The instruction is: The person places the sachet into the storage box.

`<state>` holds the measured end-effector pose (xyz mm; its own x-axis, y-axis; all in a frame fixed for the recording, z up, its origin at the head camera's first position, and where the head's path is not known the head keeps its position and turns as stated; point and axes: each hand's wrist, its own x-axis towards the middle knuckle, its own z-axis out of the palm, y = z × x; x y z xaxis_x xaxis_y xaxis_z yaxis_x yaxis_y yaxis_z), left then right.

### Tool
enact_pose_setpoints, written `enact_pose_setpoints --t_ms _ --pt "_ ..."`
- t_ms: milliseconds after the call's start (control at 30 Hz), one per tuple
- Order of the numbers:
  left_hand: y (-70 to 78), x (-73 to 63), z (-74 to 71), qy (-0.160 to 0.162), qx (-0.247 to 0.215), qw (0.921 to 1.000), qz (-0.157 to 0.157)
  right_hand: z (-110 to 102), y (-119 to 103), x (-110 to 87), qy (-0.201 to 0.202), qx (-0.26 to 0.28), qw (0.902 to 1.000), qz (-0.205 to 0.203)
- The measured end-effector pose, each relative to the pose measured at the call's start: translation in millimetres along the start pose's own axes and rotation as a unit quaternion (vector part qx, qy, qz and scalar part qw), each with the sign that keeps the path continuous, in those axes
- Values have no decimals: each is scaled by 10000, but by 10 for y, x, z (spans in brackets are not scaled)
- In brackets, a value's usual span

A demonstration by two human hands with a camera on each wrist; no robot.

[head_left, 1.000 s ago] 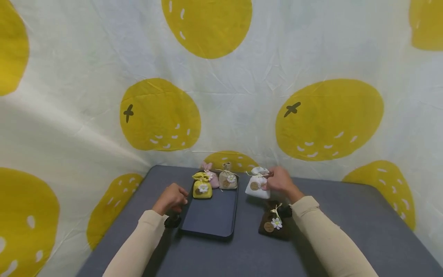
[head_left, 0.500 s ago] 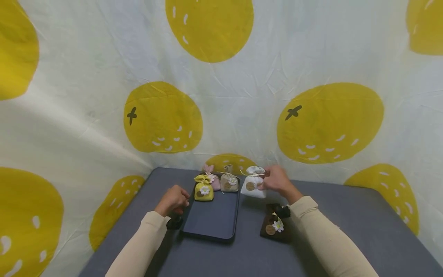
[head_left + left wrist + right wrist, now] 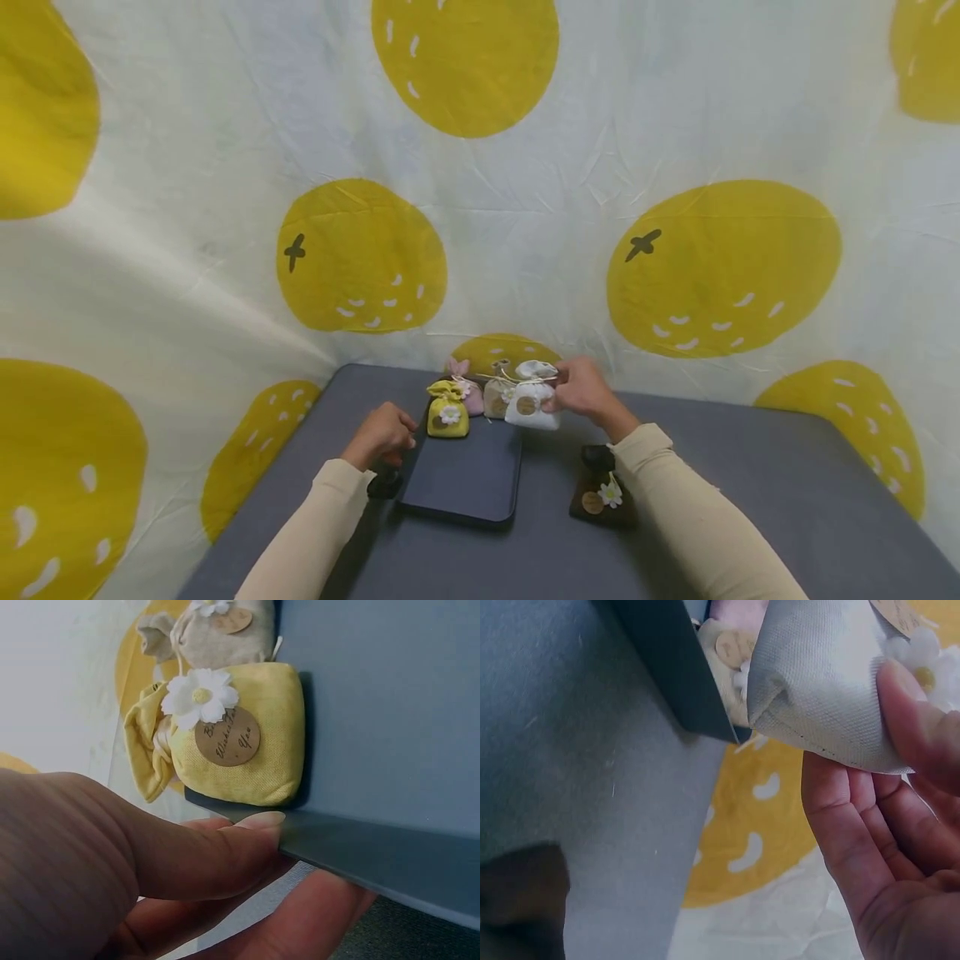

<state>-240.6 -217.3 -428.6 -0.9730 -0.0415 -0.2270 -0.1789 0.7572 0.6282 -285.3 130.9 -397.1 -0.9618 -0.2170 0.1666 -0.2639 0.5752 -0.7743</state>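
My right hand (image 3: 588, 390) pinches a white drawstring pouch (image 3: 531, 404) by its side, thumb over the front and fingers behind. The pouch hangs over the tray's far right corner. My left hand (image 3: 382, 433) pinches the left rim of a dark tray (image 3: 459, 483), thumb inside and fingers outside, as the left wrist view shows. Within the tray stand a yellow pouch (image 3: 447, 412) with a white flower, a pink pouch (image 3: 474, 403) behind it, and a beige pouch (image 3: 493, 400), partly hidden by the white one.
A dark brown pouch (image 3: 592, 502) with a white flower lies on the grey table (image 3: 555, 550), right of the tray and partly under my right forearm. Behind the table hangs a white cloth (image 3: 525, 250) printed with yellow fruit.
My right hand has carried the white pouch leftward, from beside the tray to above its far right corner, now covering part of the beige pouch. My left hand keeps hold of the rim.
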Motion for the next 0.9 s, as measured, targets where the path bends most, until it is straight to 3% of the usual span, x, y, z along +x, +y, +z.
enact_pose_setpoints --t_ms 500,700,900 --pt "26 19 7 -14 80 9999 -60 233 -161 121 -156 64 9998 -124" --pt "30 21 0 -1 106 9999 -53 309 -209 168 -20 -275 9989 -375" --pt "29 31 6 14 63 9999 -127 398 -203 202 -138 65 9991 -388"
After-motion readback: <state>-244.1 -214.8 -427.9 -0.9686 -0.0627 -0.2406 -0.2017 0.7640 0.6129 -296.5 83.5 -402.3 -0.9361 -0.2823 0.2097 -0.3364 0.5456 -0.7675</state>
